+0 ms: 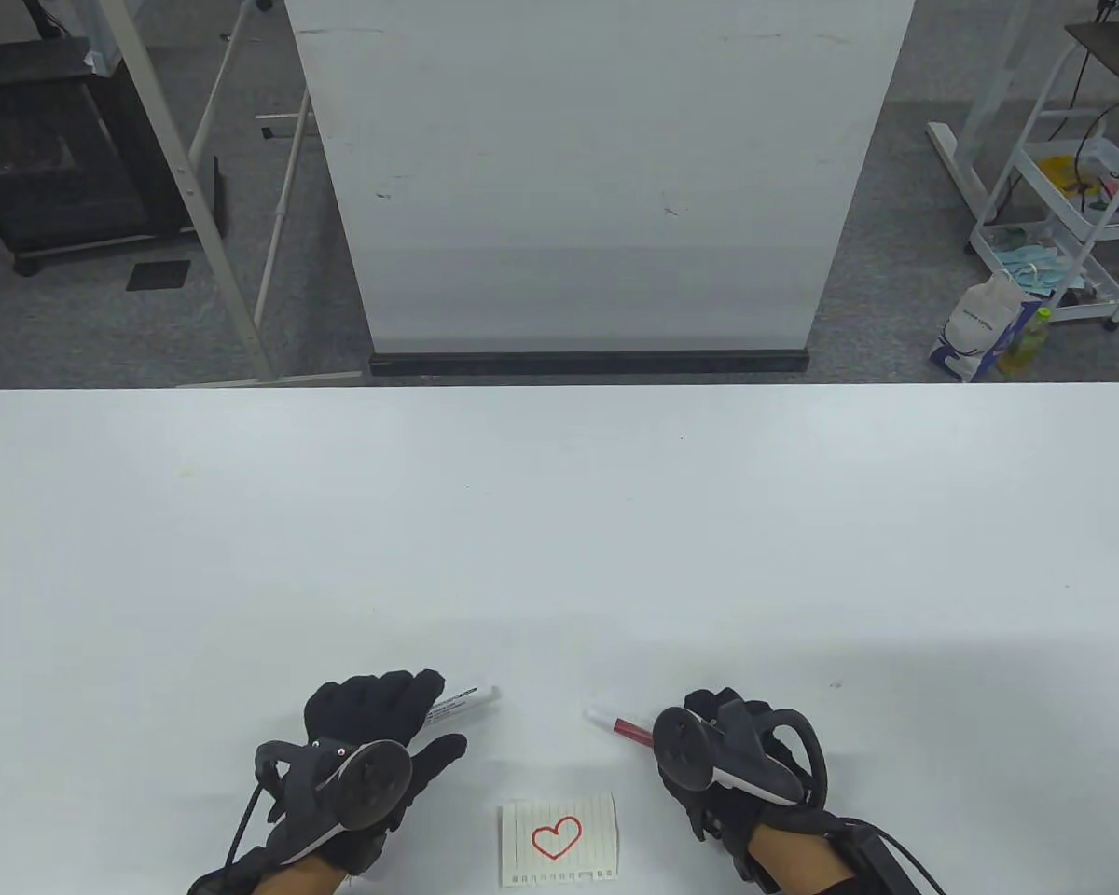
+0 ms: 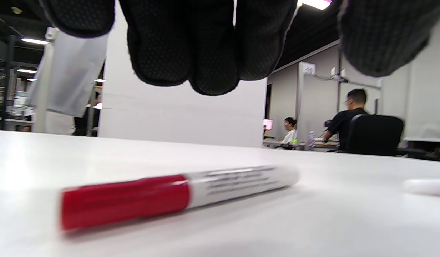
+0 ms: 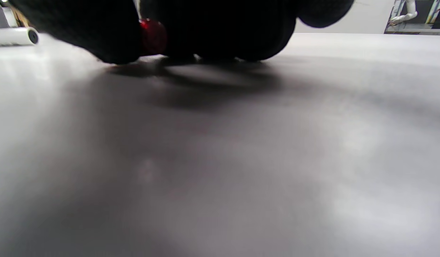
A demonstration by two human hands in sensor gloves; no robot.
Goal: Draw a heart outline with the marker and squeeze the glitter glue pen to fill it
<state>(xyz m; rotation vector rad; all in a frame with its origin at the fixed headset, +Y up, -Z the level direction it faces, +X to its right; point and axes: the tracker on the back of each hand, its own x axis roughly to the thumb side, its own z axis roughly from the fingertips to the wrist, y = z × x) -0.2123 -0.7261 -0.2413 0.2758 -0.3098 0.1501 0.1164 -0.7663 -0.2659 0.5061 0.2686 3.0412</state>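
Table view shows the left hand (image 1: 373, 746) hovering low over the white table (image 1: 559, 522), with a red-capped marker (image 1: 462, 701) lying on the surface under its fingers and sticking out past the fingertips toward the far right. From the left wrist view, the marker (image 2: 177, 194) lies flat on the table, red cap on that view's left, white printed barrel to the right, and the gloved fingers (image 2: 191, 46) hang above it, apart from it, loosely bent and holding nothing. The right hand (image 1: 727, 755) rests low on the table with its fingers curled round the glitter glue pen (image 1: 620, 725), whose red and clear tip pokes out beyond the hand toward the far left. In the right wrist view, a red part of the pen (image 3: 153, 35) shows between the dark fingers (image 3: 223, 32), which sit down close to the tabletop. Between the two hands, nearer the person than either pen, lies a small lined paper (image 1: 559, 839) bearing a red heart outline (image 1: 557, 837); the heart's inside is plain paper.
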